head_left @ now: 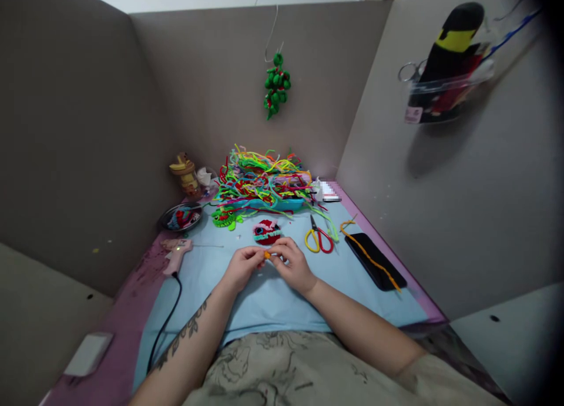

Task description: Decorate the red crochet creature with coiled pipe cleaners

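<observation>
A small orange piece [267, 255], which looks like twisted pipe cleaner, is pinched between the fingertips of both hands. My left hand [245, 266] grips it from the left, and my right hand [292, 266] from the right. Just beyond the fingers lies a red, pink and teal fuzzy figure [267, 232] with a dark eye. A green fuzzy figure [224, 218] rests farther left. Scissors [318, 241] with one yellow and one red handle lie right of my hands. A longer orange pipe cleaner [372, 259] stretches across a black phone [379, 265].
A blue tray [282, 204] heaped with colourful pipe cleaners stands at the back. On the left are a pink glue gun [178, 256] with its black cord and a metal bowl [170, 221]. Grey partitions [220, 89] enclose the table. A green bunch [277, 89] hangs at the back.
</observation>
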### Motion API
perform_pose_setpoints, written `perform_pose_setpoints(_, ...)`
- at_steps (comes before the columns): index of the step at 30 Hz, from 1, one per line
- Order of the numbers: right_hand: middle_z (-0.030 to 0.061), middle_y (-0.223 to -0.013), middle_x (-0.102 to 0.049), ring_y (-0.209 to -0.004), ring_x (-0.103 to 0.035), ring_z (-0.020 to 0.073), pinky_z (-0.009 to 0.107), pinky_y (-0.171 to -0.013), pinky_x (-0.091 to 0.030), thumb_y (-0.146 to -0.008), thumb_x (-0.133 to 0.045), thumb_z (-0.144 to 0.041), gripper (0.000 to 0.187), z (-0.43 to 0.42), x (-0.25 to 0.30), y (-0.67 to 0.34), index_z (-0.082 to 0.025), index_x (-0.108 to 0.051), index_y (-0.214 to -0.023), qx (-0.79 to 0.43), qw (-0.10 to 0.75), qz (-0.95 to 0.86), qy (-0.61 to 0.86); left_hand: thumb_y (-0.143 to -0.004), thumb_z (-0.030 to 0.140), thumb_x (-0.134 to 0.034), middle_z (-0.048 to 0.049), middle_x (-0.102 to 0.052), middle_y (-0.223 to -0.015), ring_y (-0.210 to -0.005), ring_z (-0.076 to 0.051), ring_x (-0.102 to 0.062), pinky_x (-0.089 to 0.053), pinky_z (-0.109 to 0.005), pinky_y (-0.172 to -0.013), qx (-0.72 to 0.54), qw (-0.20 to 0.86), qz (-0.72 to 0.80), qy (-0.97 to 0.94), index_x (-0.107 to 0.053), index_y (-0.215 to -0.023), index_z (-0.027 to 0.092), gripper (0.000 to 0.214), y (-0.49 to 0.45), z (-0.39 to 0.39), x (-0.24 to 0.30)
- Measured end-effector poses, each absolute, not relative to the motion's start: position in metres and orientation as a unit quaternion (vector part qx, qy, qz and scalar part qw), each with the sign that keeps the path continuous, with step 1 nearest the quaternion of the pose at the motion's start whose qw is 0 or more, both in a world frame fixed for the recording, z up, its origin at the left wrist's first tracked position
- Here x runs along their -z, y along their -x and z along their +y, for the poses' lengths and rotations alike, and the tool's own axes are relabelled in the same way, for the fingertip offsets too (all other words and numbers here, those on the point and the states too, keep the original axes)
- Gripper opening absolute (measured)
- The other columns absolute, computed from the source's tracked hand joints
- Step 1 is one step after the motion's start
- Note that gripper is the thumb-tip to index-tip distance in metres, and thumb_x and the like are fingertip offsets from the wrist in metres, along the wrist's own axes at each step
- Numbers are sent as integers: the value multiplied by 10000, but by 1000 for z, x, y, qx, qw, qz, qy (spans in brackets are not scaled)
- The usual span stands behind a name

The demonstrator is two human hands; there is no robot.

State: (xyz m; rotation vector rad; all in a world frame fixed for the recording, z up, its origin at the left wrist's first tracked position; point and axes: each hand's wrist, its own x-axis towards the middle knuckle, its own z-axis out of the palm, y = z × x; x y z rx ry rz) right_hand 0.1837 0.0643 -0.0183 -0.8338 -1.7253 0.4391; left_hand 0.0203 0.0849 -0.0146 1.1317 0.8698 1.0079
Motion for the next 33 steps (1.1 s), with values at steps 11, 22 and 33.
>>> perform_pose_setpoints(11, 68, -907, -569, -874, -567, 190, 350, -780, -505, -857, -557, -158, 138, 65, 19, -185, -209, -651, -945, -133, 550, -753, 336, -702, 400, -711, -6, -579, -562, -521, -97, -453, -341, -214, -505, -406, 636, 377, -538, -729, -787, 108, 305, -18, 82, 13)
perform_pose_setpoints(22, 47, -767, -615, -743, -586, 178, 331, -685, -511, -857, -563, -155, 126, 64, 19, -183, -212, -674, -872, -108, 566, -755, 312, -635, 395, -741, 16, -551, -520, -474, -81, -405, -294, -211, -474, -392, 649, 384, -526, -716, -697, 123, 280, -19, 83, 14)
perform_pose_setpoints(33, 46, -737, -621, -733, -581, 184, 336, -685, -502, -857, -556, -158, 136, 62, 23, -178, -213, -678, -836, -101, 563, -743, 348, -695, 392, -700, 24, -521, -522, -490, -84, -403, -288, -210, -479, -413, 629, 390, -531, -700, -719, 115, 278, -21, 85, 22)
